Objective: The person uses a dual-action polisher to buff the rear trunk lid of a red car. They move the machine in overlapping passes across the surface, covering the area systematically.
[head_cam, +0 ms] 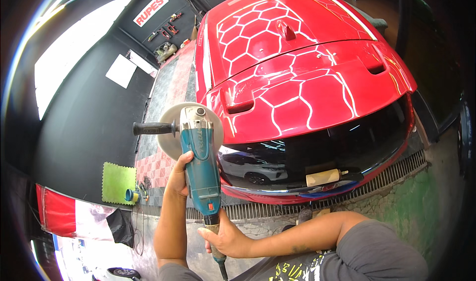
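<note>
A teal and black rotary polisher (pixel 202 162) is held up in front of me, its metal gear head pointing away. My left hand (pixel 181 175) grips the polisher's body from the left side. Around the rear handle, just above the power cord, my right hand (pixel 228 236) is closed. Behind the gear head shows a round white polishing pad (pixel 167 147), partly hidden by the tool. A black side handle (pixel 154 128) sticks out to the left with no hand on it. Past the tool stands a glossy red car (pixel 327 98), seen from its rear, with hexagonal light reflections.
A squeeze bottle (pixel 323 178) of pale yellow liquid lies below the rear window (pixel 260 162). A drain grate (pixel 398 177) runs along the floor behind the car. To the left are a green foam mat (pixel 119 180), a blue container (pixel 131 195) and a dark wall (pixel 85 132).
</note>
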{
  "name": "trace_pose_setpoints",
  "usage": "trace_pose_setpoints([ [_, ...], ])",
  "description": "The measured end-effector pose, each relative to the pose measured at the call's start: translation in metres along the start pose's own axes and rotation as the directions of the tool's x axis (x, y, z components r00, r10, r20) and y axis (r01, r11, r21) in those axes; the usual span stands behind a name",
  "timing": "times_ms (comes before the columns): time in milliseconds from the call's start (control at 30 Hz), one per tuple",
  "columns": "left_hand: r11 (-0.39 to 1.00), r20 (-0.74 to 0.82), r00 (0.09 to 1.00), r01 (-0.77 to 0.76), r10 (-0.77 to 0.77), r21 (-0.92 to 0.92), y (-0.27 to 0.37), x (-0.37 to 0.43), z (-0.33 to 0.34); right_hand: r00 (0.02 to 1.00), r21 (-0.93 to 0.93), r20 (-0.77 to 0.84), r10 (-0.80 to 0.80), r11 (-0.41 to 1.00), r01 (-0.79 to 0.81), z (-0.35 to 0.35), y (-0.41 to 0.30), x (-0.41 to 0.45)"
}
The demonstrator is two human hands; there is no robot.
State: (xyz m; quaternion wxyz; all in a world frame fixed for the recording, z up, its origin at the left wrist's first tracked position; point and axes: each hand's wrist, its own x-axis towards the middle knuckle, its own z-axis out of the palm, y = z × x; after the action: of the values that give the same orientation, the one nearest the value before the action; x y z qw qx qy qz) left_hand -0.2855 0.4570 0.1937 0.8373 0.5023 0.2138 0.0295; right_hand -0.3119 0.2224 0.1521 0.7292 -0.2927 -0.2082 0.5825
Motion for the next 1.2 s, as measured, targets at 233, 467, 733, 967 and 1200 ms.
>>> trace_pose_setpoints([
  [233,0.992,0.148,0.989,0.013,0.006,-0.125,-0.002,0.03,0.007,0.997,-0.148,-0.061,0.042,0.988,-0.051,-0.008,-0.031,0.004],
  [467,0.998,0.063,0.998,0.021,-0.018,-0.056,0.017,0.03,0.008,0.999,0.005,0.034,0.003,1.0,-0.003,-0.015,-0.037,0.013],
  [733,0.997,0.032,0.999,0.0,0.003,-0.08,0.011,0.03,0.011,1.0,-0.02,0.0,-0.004,1.0,0.004,-0.014,-0.036,0.011],
  [967,0.998,0.022,1.0,-0.013,0.014,-0.058,0.015,0.033,0.013,0.999,-0.013,0.038,0.033,0.999,-0.032,-0.015,-0.042,0.013],
  [1200,0.991,0.092,0.995,-0.029,0.041,-0.13,0.004,0.038,0.013,0.995,-0.093,-0.001,0.099,0.991,-0.098,-0.03,-0.055,0.005],
])
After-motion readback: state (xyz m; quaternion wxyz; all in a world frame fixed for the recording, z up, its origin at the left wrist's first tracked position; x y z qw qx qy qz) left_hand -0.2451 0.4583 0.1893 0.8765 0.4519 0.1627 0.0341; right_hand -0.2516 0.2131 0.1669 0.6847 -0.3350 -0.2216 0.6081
